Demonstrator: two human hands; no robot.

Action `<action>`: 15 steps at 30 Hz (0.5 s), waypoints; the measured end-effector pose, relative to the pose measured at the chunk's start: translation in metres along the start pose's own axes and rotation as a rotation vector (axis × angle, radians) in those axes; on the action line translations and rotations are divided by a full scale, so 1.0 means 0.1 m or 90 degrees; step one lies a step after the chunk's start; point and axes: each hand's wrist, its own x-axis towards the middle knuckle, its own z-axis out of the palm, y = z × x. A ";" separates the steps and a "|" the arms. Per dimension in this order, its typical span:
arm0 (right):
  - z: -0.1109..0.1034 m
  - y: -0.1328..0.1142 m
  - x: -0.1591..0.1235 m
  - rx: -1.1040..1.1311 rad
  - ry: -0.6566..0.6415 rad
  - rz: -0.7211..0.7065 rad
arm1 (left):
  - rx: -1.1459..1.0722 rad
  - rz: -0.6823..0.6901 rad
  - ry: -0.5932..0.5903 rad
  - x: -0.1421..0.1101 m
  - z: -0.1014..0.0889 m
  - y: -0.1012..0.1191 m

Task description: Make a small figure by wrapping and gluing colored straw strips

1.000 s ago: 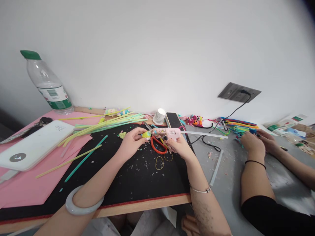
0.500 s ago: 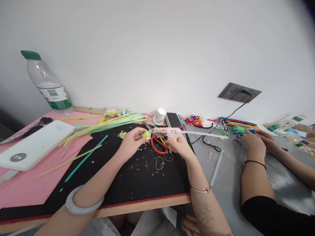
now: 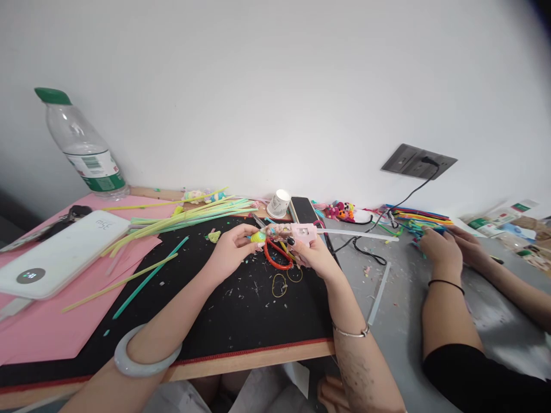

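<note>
Between the thumb and fingers of my left hand is a small yellow-green craft piece, its fine shape too small to tell. My right hand is closed around a pink hot glue gun, its decorated front turned toward that piece. A long translucent glue stick sticks out of the gun's back to the right. Just below both hands, scissors with orange-red handles lie on the black mat, partly covered. Rubber bands and small scraps lie nearby.
Green and yellow pipe cleaners, a white power bank and a plastic bottle are at left. A paper cup and a phone stand behind my hands. A co-worker's hands work at right, near a black cable.
My left hand and the yellow-green piece have shifted very slightly, the piece tilting a little. My right hand holds the glue gun nearly still. The co-worker's hands moved slightly left.
</note>
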 end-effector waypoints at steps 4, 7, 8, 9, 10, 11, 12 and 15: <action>0.00 0.00 0.00 0.004 0.017 0.006 | -0.002 -0.001 0.001 0.00 0.00 0.02; 0.00 -0.01 0.00 0.008 0.012 0.005 | -0.012 -0.006 0.005 0.00 0.00 0.03; 0.00 -0.02 0.00 0.005 0.012 0.004 | -0.015 -0.007 0.005 0.00 0.00 0.03; 0.00 -0.02 0.00 0.002 0.014 0.003 | -0.017 -0.006 0.004 0.00 0.00 0.03; 0.00 -0.02 0.00 0.001 0.014 0.002 | -0.019 -0.004 0.003 0.00 0.00 0.04; -0.01 -0.03 0.00 0.001 0.011 0.002 | -0.020 -0.003 0.003 0.00 0.00 0.04; -0.01 -0.03 0.00 0.002 0.006 0.002 | -0.022 -0.003 0.005 0.00 0.00 0.04; -0.01 -0.02 0.00 0.002 0.004 0.005 | -0.029 -0.011 0.011 -0.01 0.00 0.04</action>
